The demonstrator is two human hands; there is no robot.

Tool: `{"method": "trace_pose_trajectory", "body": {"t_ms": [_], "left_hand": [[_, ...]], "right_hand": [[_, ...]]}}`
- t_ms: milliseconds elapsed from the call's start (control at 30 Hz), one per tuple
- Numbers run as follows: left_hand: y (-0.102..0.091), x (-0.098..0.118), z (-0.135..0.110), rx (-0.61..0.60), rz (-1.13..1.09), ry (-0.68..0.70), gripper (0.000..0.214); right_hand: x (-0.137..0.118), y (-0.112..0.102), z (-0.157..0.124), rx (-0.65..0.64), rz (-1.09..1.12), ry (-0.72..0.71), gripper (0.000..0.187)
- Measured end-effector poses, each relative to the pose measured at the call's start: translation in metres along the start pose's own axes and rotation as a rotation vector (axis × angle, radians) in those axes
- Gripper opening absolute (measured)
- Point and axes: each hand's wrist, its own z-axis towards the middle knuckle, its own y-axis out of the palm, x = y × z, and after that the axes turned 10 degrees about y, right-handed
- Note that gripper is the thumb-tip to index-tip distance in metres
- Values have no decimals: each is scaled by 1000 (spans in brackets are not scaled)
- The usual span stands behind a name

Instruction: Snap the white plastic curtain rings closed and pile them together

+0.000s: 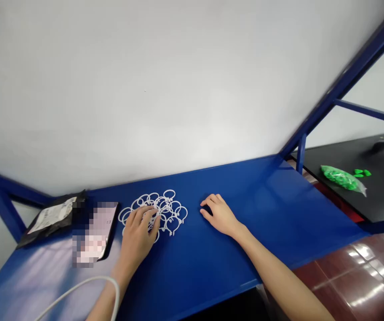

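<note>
A heap of white plastic rings with small eyelets, resembling curtain rings point(165, 206), lies on the blue tabletop point(205, 263) left of the middle. My left hand point(140, 229) rests over the near left part of this heap, palm down, fingers apart, covering some rings. Nothing gripped shows in it. To the right of the heap, my right hand point(221, 216) lies on the bare blue surface with loosely bent fingers. A gap shows between its thumb and forefinger, with nothing in it.
A phone point(103, 223), partly pixelated, and a black plastic parcel point(53, 216) with a white label lie at left. A white cable point(88, 280) loops over my left forearm. On the black table point(379, 191) at right are a bag of green pieces point(342, 179) and several loose ones.
</note>
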Motion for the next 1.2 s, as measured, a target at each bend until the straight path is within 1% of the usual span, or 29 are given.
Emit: {"method": "trace_pose_trajectory", "body": {"t_ms": [133,667,933,1200], "left_hand": [[-3,0,2,9,2,8,16],[-7,4,5,41,-5,38,19],[-12,1,5,46,15,35,18],[-11,4,3,41,-20,9,18]], "right_hand": [[1,1,-1,14,2,-14,13],[1,1,-2,15,12,-11,14],[1,0,-3,19,26,-15,13],[2,0,-3,16,49,-6,13]]}}
